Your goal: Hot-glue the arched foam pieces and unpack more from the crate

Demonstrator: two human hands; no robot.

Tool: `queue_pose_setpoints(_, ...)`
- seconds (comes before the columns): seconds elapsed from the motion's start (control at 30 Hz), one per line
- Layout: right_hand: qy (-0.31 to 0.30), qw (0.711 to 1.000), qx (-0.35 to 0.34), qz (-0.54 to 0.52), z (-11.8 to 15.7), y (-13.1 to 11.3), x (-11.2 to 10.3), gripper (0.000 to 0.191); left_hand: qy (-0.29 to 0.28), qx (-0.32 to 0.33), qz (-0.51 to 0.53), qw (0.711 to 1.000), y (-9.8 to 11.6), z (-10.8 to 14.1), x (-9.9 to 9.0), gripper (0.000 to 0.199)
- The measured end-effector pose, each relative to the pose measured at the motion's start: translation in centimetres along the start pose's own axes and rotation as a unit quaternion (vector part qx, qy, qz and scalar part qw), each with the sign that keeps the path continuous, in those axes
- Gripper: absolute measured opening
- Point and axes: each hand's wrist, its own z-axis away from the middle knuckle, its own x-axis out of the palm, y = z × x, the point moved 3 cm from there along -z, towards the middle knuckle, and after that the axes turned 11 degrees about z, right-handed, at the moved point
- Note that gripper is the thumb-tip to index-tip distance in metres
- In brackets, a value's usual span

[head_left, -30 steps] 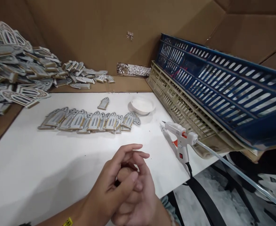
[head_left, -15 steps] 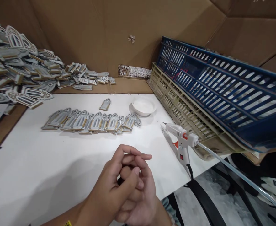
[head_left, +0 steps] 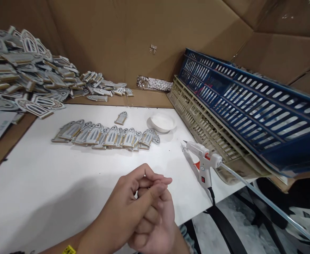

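Note:
My left hand (head_left: pixel 130 201) and my right hand (head_left: pixel 161 222) meet over the near part of the white table. The left thumb lies across the curled fingers of the right hand, whose palm is turned upward. Both hands are closed against each other with fingertips touching; anything between them is hidden. Beyond them runs an overlapping row of small grey-white arched window pieces (head_left: pixel 111 137) with golden-brown edges. One loose arched piece (head_left: pixel 121 118) lies behind the row. To the right, a white glue gun (head_left: pixel 204 158) with an orange trigger stands with a long clear glue stick (head_left: pixel 266 201) in its back.
A white shallow dish (head_left: pixel 162 122) sits behind the row. At back left rises a big pile of arched pieces (head_left: pixel 36 74). A blue crate (head_left: pixel 223 67) leans over a beige crate (head_left: pixel 194 116) on the right. White beads (head_left: pixel 155 84) show through a slot in the cardboard wall (head_left: pixel 97 38).
My hands have drawn closer together, the left thumb and fingertips now pressing on the right fingers. The view has shifted slightly. The pieces and glue gun rest as before.

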Motion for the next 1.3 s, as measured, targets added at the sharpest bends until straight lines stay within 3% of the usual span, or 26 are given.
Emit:
queue_pose_setpoints(0.2, 0.104, 0.994, 0.039, 0.003, 0.6, 0.1, -0.2, 0.060, -0.050, 0.000, 0.035, 0.998, 0.5, -0.9, -0.2, 0.021)
queue_pose_setpoints(0.4, 0.094, 0.993, 0.019, 0.062, 0.6, 0.1, 0.0, 0.068, -0.073, 0.011, -0.017, 0.997, 1.1, -0.9, 0.1, 0.021)
queue_pose_setpoints(0.5, 0.118, 0.991, 0.011, 0.055, 0.8, 0.3, 0.0, 0.069, -0.066, 0.039, -0.041, 0.996, 0.9, -1.0, -0.1, 0.024)
queue_pose_setpoints(0.8, 0.160, 0.985, -0.065, 0.015, 0.8, 2.3, -4.6, 0.062, -0.092, 0.059, -0.042, 0.993, 0.1, -1.0, -0.2, 0.023)
queue_pose_setpoints(0.97, 0.222, 0.973, -0.053, 0.011, 1.0, 2.2, -4.0, 0.061, -0.077, 0.060, -0.061, 0.993, 0.2, -0.7, -0.3, 0.023)
queue_pose_setpoints(1.03, 0.208, 0.977, -0.055, 0.013, 1.0, 2.0, -3.2, 0.062, -0.080, 0.060, -0.066, 0.993, 0.1, -0.7, -0.3, 0.024)
queue_pose_setpoints(1.3, 0.039, 0.994, -0.033, 0.094, 0.2, 1.5, -1.8, 0.071, -0.066, 0.072, -0.089, 0.991, 0.4, -0.7, -0.4, 0.023)
